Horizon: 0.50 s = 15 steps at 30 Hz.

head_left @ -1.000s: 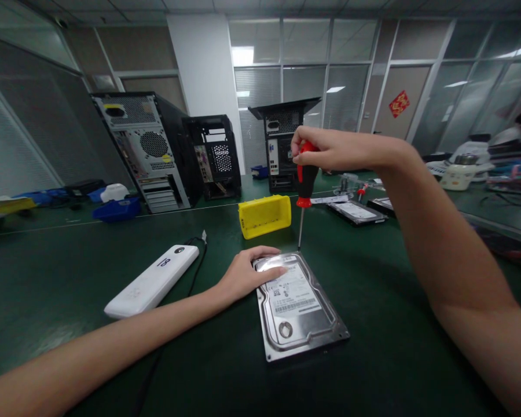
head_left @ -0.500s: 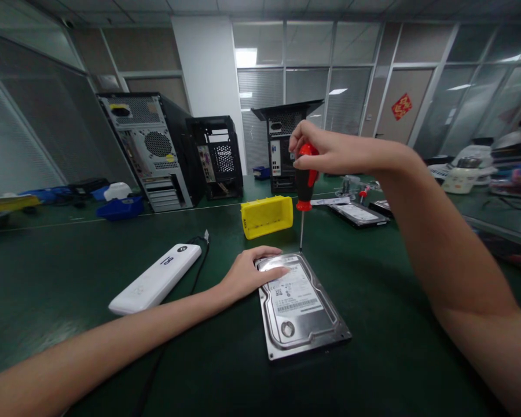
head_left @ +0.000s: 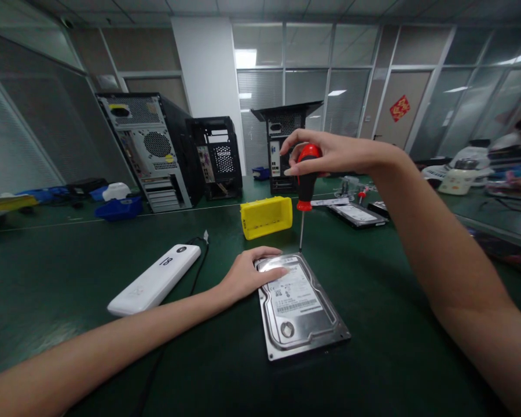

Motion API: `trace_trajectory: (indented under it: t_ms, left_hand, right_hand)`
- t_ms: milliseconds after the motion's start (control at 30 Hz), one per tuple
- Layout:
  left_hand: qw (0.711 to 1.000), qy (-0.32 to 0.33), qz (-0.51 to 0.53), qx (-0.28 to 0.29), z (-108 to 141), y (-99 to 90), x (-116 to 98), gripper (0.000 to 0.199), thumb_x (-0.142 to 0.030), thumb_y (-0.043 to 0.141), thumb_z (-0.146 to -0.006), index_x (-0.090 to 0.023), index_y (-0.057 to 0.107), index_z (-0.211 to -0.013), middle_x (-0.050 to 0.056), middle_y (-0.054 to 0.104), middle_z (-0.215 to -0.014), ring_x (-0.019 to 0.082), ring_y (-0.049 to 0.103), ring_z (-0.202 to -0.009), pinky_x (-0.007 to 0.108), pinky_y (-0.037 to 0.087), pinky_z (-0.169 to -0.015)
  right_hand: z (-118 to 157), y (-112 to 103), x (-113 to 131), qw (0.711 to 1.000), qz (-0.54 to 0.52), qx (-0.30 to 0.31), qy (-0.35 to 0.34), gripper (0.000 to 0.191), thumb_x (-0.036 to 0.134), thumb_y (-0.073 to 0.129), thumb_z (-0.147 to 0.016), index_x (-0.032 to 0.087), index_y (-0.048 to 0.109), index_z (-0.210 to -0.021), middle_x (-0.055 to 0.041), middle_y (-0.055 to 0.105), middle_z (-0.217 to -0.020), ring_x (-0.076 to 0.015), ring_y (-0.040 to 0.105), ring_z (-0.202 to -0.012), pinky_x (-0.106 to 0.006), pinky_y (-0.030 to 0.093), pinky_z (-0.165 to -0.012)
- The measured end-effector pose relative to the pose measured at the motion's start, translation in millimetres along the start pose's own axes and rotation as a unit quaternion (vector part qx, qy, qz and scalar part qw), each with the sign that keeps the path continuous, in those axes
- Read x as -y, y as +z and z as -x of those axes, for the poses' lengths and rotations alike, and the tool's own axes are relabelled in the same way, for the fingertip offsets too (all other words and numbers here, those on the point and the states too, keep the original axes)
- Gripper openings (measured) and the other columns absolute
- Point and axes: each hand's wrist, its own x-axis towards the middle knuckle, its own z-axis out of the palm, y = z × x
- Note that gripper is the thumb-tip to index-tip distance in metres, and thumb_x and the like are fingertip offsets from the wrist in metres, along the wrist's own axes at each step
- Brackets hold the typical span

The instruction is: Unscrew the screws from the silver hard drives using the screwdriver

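A silver hard drive [head_left: 301, 313] with a white label lies flat on the green table. My left hand [head_left: 249, 272] grips its far left corner, thumb on top of the label. Above the drive's far edge, my right hand [head_left: 316, 153] has its fingers round the top of a red and black screwdriver [head_left: 306, 188], which stands upright. The screwdriver's tip meets the drive's far right corner; the screw there is too small to make out.
Behind the drive stands a yellow bin [head_left: 267, 217]. A white power bank [head_left: 156, 278] with a cable lies at the left. Another hard drive [head_left: 358, 214] is at the back right. Computer cases [head_left: 160, 150] stand at the back. A person [head_left: 518, 136] is at the far right.
The fingers of my right hand have loosened and shifted round the screwdriver's handle, the index finger now reaching further left. My left hand and the drive have stayed in place.
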Motion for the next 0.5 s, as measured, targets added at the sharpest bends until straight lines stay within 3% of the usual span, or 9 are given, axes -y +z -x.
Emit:
trace_trajectory:
  t_ms: [100, 200, 333, 433, 500]
  left_hand:
    - [1.0, 0.003, -0.002, 0.001, -0.4, 0.0, 0.9, 0.051, -0.051, 0.065, -0.073, -0.021, 0.061, -0.114, 0.006, 0.061, -0.118, 0.024, 0.056, -0.108, 0.035, 0.044, -0.091]
    - [1.0, 0.003, 0.0, 0.004, -1.1, 0.1, 1.8, 0.052, -0.051, 0.065, -0.073, -0.02, 0.061, -0.115, 0.006, 0.061, -0.118, 0.024, 0.055, -0.109, 0.034, 0.044, -0.092]
    - [1.0, 0.0, 0.003, 0.007, -1.7, 0.2, 2.1, 0.053, -0.051, 0.065, -0.073, -0.019, 0.06, -0.115, 0.006, 0.061, -0.118, 0.024, 0.056, -0.109, 0.033, 0.045, -0.091]
    - [1.0, 0.001, 0.001, 0.005, -2.0, 0.6, 2.6, 0.053, -0.051, 0.066, -0.073, -0.02, 0.06, -0.115, 0.006, 0.062, -0.117, 0.024, 0.056, -0.107, 0.033, 0.045, -0.09]
    - [1.0, 0.001, -0.001, 0.003, -2.1, 0.9, 2.8, 0.052, -0.05, 0.066, -0.073, -0.02, 0.06, -0.115, 0.006, 0.062, -0.117, 0.023, 0.057, -0.107, 0.033, 0.045, -0.09]
  right_hand:
    - [-3.0, 2.5, -0.9, 0.999, 0.035, -0.02, -0.01, 0.036, 0.05, 0.051, -0.084, 0.018, 0.058, -0.099, -0.0032, 0.057, -0.088, -0.0142, 0.051, -0.072, -0.023, 0.036, -0.058]
    - [-6.1, 5.1, -0.1, 0.997, 0.05, -0.037, -0.054, 0.031, 0.045, 0.047, -0.088, 0.016, 0.059, -0.086, -0.0023, 0.053, -0.078, -0.0135, 0.048, -0.07, -0.024, 0.036, -0.061]
    - [-7.0, 4.4, -3.5, 0.994, -0.009, -0.023, -0.109, 0.015, 0.026, 0.05, -0.086, 0.015, 0.057, -0.094, -0.0034, 0.054, -0.088, -0.0151, 0.05, -0.079, -0.025, 0.04, -0.068]
    - [-6.5, 4.0, -7.2, 0.992, -0.056, -0.005, -0.111, 0.022, 0.02, 0.049, -0.084, 0.016, 0.053, -0.106, -0.0036, 0.055, -0.09, -0.0159, 0.052, -0.08, -0.026, 0.042, -0.067]
    - [-6.7, 5.7, -6.5, 0.993, -0.045, -0.024, -0.106, 0.024, 0.023, 0.05, -0.085, 0.016, 0.052, -0.108, -0.0041, 0.055, -0.092, -0.0163, 0.052, -0.08, -0.027, 0.042, -0.068]
